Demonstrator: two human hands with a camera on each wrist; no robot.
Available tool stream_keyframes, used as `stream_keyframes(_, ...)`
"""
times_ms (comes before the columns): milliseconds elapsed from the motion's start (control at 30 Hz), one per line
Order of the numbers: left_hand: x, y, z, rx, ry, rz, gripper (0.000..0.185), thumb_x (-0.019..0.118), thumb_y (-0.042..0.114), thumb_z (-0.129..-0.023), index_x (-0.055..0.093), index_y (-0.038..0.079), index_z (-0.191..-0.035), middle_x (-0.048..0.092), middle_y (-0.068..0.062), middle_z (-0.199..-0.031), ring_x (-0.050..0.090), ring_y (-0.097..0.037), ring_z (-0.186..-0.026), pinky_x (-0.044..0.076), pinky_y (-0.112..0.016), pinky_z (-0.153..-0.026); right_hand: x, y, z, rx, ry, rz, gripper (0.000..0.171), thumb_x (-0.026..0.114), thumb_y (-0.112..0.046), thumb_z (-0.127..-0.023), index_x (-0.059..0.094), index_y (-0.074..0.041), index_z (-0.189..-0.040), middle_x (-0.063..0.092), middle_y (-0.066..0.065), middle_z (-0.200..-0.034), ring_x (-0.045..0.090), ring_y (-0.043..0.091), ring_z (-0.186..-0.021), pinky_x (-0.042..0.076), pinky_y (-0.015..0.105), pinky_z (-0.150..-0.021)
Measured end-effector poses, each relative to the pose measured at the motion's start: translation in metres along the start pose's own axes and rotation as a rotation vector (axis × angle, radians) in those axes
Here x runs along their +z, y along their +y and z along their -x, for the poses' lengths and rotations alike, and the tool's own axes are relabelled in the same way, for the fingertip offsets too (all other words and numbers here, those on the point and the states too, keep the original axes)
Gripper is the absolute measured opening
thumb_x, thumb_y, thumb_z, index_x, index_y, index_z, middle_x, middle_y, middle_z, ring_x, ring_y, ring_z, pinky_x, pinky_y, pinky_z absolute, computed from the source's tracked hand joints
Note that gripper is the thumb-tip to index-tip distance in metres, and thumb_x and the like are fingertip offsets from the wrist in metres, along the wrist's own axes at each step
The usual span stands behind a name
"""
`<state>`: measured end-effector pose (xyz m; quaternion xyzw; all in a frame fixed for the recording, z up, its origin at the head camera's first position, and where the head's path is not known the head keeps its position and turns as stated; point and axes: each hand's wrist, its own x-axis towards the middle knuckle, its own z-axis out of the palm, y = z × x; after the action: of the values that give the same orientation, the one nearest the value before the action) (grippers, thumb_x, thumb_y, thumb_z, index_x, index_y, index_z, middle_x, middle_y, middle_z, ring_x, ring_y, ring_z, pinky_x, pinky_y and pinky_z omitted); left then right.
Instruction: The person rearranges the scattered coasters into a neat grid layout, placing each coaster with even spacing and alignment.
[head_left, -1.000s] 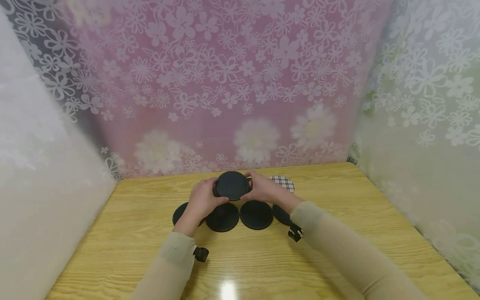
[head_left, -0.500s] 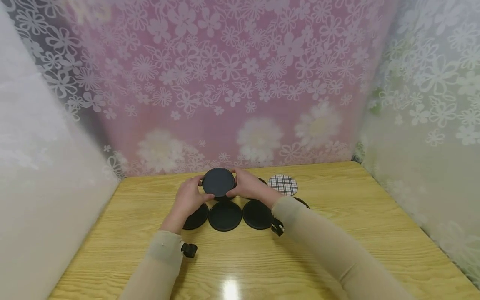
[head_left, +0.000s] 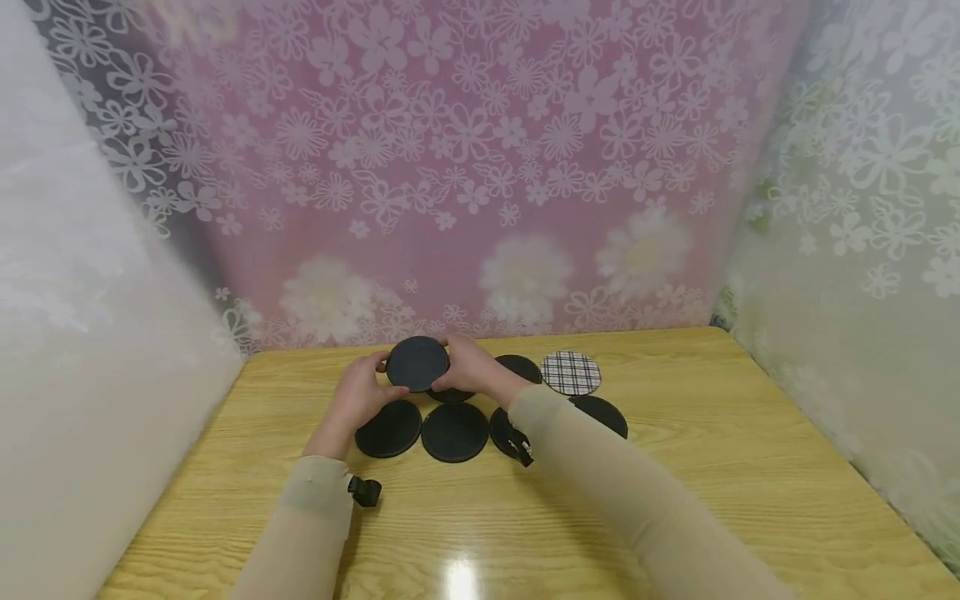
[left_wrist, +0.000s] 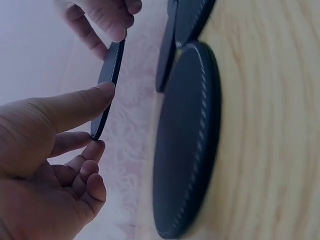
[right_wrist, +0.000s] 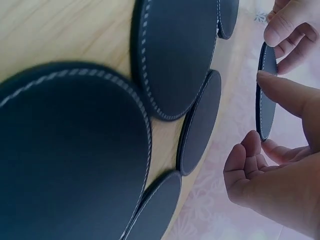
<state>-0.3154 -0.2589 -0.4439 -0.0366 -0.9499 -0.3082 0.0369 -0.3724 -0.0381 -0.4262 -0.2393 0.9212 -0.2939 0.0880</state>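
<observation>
A round black coaster (head_left: 417,364) is held off the table between both hands, near the back. My left hand (head_left: 358,398) pinches its left edge between thumb and fingers. On the opposite edge, my right hand (head_left: 474,368) pinches it in the same way. In the left wrist view the raised coaster (left_wrist: 111,67) is seen nearly edge-on, tilted. Below it lies a front row of black coasters: the leftmost (head_left: 387,429), one beside it (head_left: 454,433), a third partly behind the right wrist, and a rightmost (head_left: 602,414). White stitching rims a coaster (right_wrist: 180,55) in the right wrist view.
The back row holds a black coaster (head_left: 454,397) partly under the hands, another black one (head_left: 520,367), and a plaid coaster (head_left: 571,372). All lie on a wood-grain table (head_left: 435,517). Flowered curtains (head_left: 450,167) stand behind the table and on both sides.
Both hands have carried the black coaster leftward along the back row. A black coaster beneath the hands and the rightmost front one have come more into view.
</observation>
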Motion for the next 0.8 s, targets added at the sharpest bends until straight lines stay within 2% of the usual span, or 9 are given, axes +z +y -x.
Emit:
stream_keyframes(200, 0.001, -0.015, -0.001, -0.031, -0.002, -0.009, 0.078, 0.09, 0.023, -0.096, 0.053, -0.005, -0.158, 0.063, -0.03, -0.138, 0.058, -0.049, -0.129, 0.05, -0.063, -0.11, 0.012, -0.006, -0.011, -0.007, -0.009, 0.072, 0.081, 0.092, -0.025, -0.094, 0.052, 0.0, -0.159, 0.062, 0.019, -0.152, 0.063, 0.035, -0.137, 0.051, 0.046, -0.114)
stream_keyframes(800, -0.002, -0.036, -0.001, -0.056, 0.019, -0.046, 0.075, 0.085, 0.022, -0.1, 0.05, -0.009, -0.159, 0.061, -0.033, -0.138, 0.056, -0.052, -0.131, 0.046, -0.064, -0.114, 0.031, -0.013, -0.028, -0.005, -0.069, 0.085, 0.071, 0.084, -0.022, -0.101, 0.052, -0.004, -0.162, 0.063, 0.017, -0.154, 0.062, 0.034, -0.14, 0.05, 0.047, -0.116)
